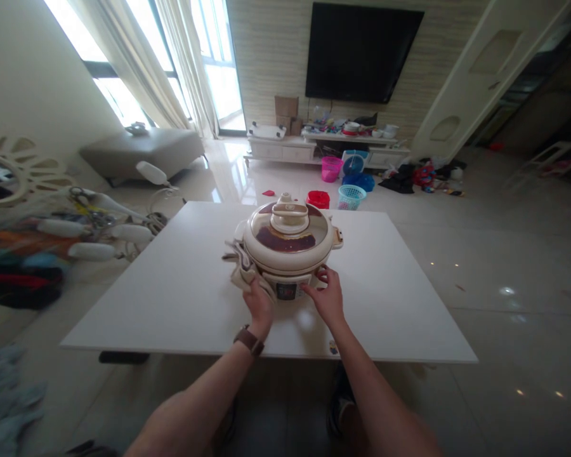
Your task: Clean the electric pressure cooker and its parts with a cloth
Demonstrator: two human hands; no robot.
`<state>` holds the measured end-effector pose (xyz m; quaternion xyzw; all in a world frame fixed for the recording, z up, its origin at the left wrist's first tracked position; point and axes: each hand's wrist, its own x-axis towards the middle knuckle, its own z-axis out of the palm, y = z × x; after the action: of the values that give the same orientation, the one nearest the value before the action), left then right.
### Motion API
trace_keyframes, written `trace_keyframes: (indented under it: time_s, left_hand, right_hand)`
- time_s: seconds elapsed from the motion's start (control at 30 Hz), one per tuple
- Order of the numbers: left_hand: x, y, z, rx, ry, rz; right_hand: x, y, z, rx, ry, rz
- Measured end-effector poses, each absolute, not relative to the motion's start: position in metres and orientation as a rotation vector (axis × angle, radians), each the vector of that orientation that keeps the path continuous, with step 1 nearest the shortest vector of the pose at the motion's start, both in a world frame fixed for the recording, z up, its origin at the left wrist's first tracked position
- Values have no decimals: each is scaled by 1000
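A cream electric cooker [289, 244] with a glass lid and knob stands in the middle of a white table [181, 298]. My left hand [258, 303] grips a beige cloth [240, 270] pressed against the cooker's lower left side. A brown watch strap sits on that wrist. My right hand [327, 295] rests on the cooker's front right, fingers curled around its base beside the small control panel [285, 291].
Left of the table is a cluttered rack with white handles [95, 228]. Beyond the table stand a grey bench [143, 149], a TV [359, 51] over a low cabinet [323, 146], plastic baskets [351, 195] and scattered items on the tiled floor.
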<state>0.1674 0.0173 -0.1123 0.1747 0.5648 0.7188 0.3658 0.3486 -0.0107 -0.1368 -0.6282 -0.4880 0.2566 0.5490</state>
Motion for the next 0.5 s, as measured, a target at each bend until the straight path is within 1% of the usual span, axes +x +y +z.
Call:
trace_keyframes:
  time_s: [0.1, 0.2, 0.33, 0.4, 0.5]
  left_hand:
    - [199, -19, -132, 422, 1472, 1801]
    - [207, -26, -134, 678, 1456, 1862]
    - [173, 11, -105, 1407, 1492, 1955]
    - [158, 25, -86, 1815, 1537, 1847]
    - [157, 19, -66, 2236, 1532, 1643]
  right_hand:
    - [348, -10, -136, -1489, -1136, 614]
    - [349, -11, -136, -1485, -1133, 635]
    - [350, -12, -139, -1474, -1147, 638]
    - [350, -12, -141, -1464, -1145, 643]
    - [351, -10, -142, -1459, -1151, 654]
